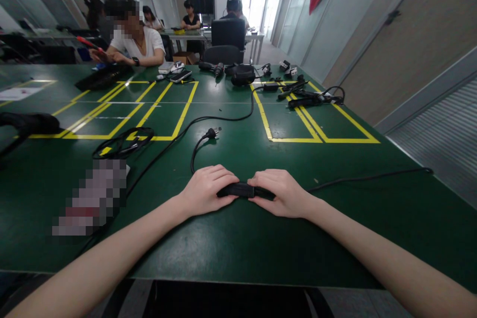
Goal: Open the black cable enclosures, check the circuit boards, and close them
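A black power cord (244,190) is stretched between my two hands, just above or on the green table. My left hand (208,189) wraps its fingers and thumb around the thicker, dark middle part. My right hand (281,193) grips the cord beside it, thumb below and fingers on top. Whether that thick part is a connector or a bundled length, I cannot tell. Beyond my left hand, a cord end with a black two-pin plug (211,133) lies on the table. Past my right hand, a black cable (372,177) runs toward the right edge.
Yellow tape (184,112) marks boxes on the green table (231,248). A coiled black cable (122,143) lies at left, beside a blurred flat item (91,198). Chargers and cables (305,99) clutter the far right. A person (139,42) sits across, holding a red-handled item.
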`<state>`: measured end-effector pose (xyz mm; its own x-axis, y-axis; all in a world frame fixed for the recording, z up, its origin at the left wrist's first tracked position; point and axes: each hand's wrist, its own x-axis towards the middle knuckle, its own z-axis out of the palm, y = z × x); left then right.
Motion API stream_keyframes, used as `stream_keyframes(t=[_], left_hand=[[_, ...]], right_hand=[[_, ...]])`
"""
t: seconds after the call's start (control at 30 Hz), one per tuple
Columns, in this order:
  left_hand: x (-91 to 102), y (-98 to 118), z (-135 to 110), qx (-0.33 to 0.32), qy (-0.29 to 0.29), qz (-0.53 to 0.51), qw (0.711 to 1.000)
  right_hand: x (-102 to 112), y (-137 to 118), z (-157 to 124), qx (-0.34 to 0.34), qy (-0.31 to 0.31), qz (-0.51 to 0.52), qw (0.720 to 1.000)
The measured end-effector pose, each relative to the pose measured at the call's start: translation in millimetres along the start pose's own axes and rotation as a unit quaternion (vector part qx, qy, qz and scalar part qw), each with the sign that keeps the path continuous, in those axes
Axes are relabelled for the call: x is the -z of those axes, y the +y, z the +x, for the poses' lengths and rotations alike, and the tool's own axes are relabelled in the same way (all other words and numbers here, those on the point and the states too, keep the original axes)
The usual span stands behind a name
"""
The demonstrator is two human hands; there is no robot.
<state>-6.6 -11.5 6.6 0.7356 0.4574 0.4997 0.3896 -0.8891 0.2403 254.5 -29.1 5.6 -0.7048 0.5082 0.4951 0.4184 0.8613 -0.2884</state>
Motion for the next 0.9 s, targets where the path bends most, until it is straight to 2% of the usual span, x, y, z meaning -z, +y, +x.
stream_keyframes(t=[0.07,0.23,0.37,0.57,0.9], left_hand=[[0.1,-0.3,-1.1,0.001,-0.011,-0.005,1.0],[-0.6,1.5,-2.5,-0.011,-0.023,0.008,1.0],[-2.2,6.4,0.3,0.0,-0.029,0.012,1.0],[-4.5,9.8,1.6,0.013,-0.075,0.028,0.997],[-1.0,14.4,2.6,0.032,-0.111,0.047,0.992]], right_hand=[[-0.8,-0.6,-0.3,0.002,0.004,0.0,1.0],[-1.0,-2.6,0.7,-0.04,-0.02,0.006,0.999],[-0.5,-2.1,2.2,-0.014,-0.027,-0.028,0.999],[0.5,-1.9,1.2,0.031,-0.034,-0.073,0.996],[-1.4,-2.6,-0.1,0.022,-0.046,-0.094,0.994]])
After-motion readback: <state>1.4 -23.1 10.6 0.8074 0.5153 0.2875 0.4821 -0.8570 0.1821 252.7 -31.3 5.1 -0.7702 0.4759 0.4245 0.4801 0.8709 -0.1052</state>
